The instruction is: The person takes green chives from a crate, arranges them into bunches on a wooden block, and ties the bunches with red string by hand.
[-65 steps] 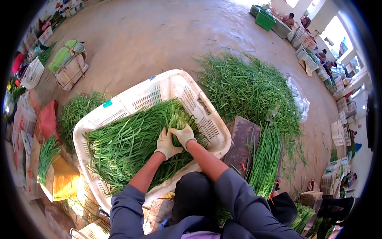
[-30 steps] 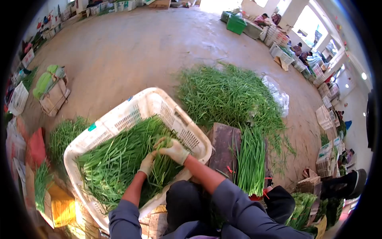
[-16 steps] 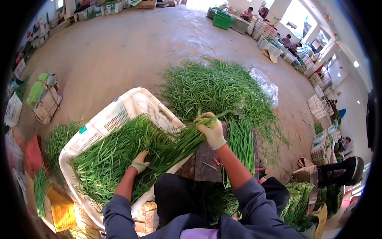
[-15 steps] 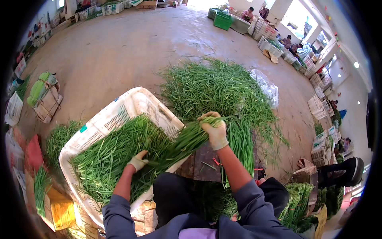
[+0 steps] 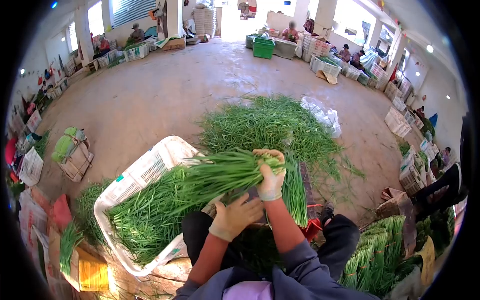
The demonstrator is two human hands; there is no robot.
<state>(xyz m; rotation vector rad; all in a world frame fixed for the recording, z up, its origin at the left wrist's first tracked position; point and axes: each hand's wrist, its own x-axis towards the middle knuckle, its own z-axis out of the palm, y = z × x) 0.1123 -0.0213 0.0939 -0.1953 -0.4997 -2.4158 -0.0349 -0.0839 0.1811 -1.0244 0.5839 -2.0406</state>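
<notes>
My gloved right hand [image 5: 271,177] is closed around a bunch of garlic chives [image 5: 220,172], gripping its pale end. The long leaves point left, over the inner edge of a white plastic crate [image 5: 111,192]. Just below the bunch, my gloved left hand [image 5: 235,217] has its fingers stretched out and holds nothing. Loose chives [image 5: 145,220] fill much of the crate. More chives [image 5: 296,197] lie to the right of my right wrist, on a dark surface in front of my knees. Red ties [image 5: 312,227] show beside their lower ends.
A big heap of loose greens [image 5: 265,125] lies on the floor ahead, with a clear plastic bag [image 5: 322,117] beside it. Tied bunches [image 5: 375,250] stand at lower right. A strapped bundle [image 5: 72,152] sits at left. People work along the walls among crates; a green crate [image 5: 263,47] stands far ahead.
My left hand has left the crate's chives and moved right, opening below the bunch. The bunch in my right hand now lies more level. The view has tilted up.
</notes>
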